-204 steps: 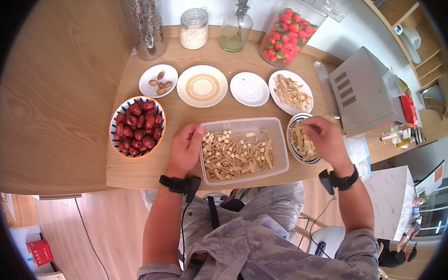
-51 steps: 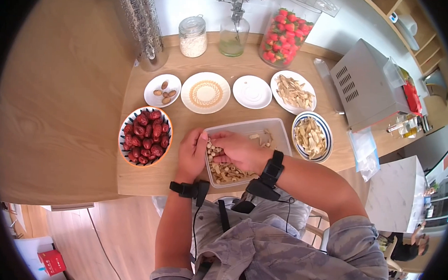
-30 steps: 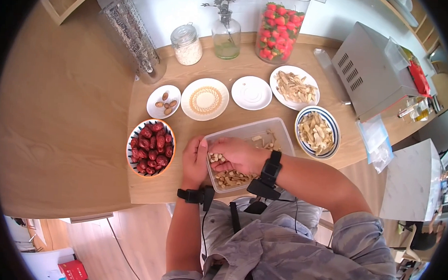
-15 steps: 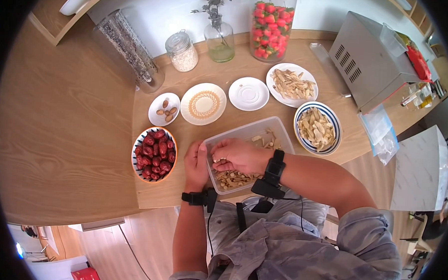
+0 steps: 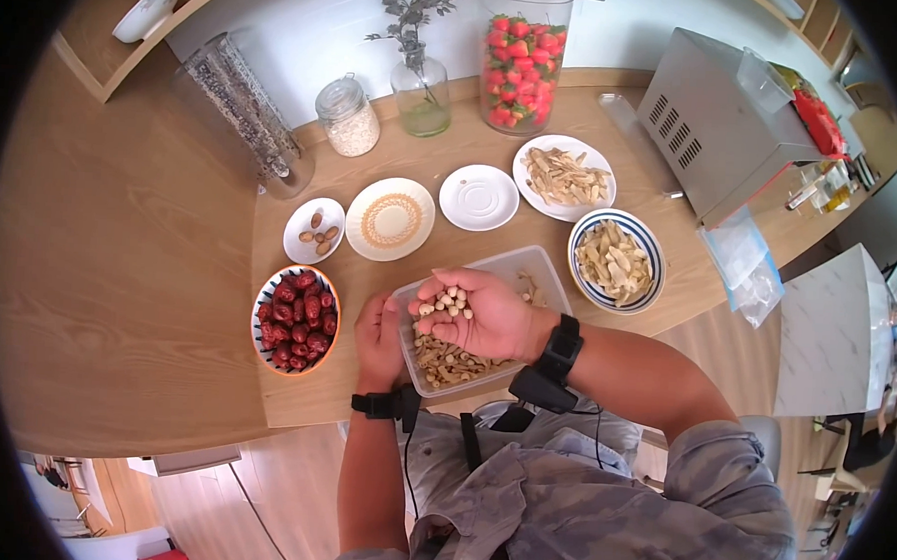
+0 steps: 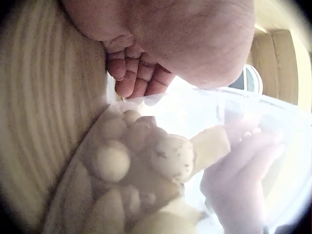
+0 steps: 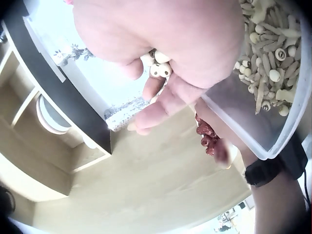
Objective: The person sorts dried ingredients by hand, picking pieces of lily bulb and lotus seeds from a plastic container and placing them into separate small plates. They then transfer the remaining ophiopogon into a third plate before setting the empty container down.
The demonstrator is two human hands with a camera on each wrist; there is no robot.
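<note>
Holding at least six round seeds [image 5: 450, 302] in my 1 cupped right hand [image 5: 497, 317], palm up, over 1 plastic container [image 5: 560, 297] | left hand [image 5: 378, 342]: 1, fingers loosely bent, resting against container's left side | bowls: 2, red dates [image 5: 299, 320] left, pale slices [image 5: 614, 262] right | plates beyond: 4.

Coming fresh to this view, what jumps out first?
Probably the strawberries, bright red in a tall clear container at the back, and the dark red dates in the orange-rimmed bowl at the table's left. Then the eye likely drops to the front centre, where the right hand, palm up over the clear plastic box, cups small pale round pieces.
</note>
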